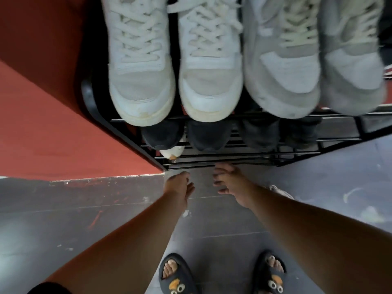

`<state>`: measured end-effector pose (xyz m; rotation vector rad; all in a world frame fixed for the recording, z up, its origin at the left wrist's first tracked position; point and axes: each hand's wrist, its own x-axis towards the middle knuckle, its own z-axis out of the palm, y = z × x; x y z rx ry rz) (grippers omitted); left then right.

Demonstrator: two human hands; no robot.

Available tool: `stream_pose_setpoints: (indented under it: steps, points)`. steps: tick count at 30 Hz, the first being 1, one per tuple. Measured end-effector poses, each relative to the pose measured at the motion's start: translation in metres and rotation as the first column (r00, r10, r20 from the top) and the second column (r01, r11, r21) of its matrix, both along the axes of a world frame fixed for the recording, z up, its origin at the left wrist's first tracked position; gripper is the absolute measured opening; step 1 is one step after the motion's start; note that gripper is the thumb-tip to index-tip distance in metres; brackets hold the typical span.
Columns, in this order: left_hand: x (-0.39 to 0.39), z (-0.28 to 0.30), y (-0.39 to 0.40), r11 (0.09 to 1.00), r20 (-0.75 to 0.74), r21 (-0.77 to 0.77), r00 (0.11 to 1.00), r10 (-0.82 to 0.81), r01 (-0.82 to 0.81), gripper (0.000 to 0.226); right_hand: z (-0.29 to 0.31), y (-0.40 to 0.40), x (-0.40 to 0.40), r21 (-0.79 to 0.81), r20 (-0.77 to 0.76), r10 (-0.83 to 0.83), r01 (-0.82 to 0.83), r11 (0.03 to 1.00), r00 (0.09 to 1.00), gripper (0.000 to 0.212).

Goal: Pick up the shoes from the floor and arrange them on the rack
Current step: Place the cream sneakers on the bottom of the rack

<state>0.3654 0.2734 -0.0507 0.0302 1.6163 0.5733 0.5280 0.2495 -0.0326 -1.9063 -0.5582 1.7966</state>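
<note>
I look straight down a black wire shoe rack (339,143). On its top shelf stand a pair of white sneakers (144,77) at the left and a pair of grey sneakers (284,73) at the right, toes towards me. Dark shoes (203,134) sit on the shelf below, and a white toe (172,152) pokes out lower still. My left hand (180,185) and my right hand (229,181) hang low in front of the rack's bottom edge, fingers loose and apart, holding nothing. Part of a white shoe (282,193) shows on the floor behind my right forearm.
A red wall (42,115) runs along the rack's left side. The floor (339,198) is grey tile with paint marks. My feet in black slippers (176,274) stand at the bottom of the view.
</note>
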Motion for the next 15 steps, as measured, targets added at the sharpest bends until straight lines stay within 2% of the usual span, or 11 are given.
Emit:
stream_pose_setpoints:
  steps: [3,8,11,15]
  points:
    - [0.039,0.005,-0.032,0.973,-0.015,-0.013,0.972,-0.232,0.232,0.006,0.002,-0.044,0.046,-0.07,0.021,-0.105,0.106,0.992,0.994,0.032]
    - [0.12,0.002,-0.07,0.821,-0.052,0.01,0.82,-0.57,0.571,0.017,-0.023,-0.122,0.134,-0.189,0.142,-0.227,0.252,0.949,0.963,0.015]
    - [0.169,-0.019,-0.09,0.737,-0.066,0.01,0.735,-0.674,0.676,0.011,-0.056,-0.167,0.189,-0.224,0.252,-0.217,0.275,0.935,0.943,0.013]
    - [0.217,-0.08,-0.104,0.673,-0.099,-0.021,0.669,-0.737,0.739,0.009,-0.113,-0.196,0.251,-0.238,0.325,-0.221,0.306,0.922,0.919,0.016]
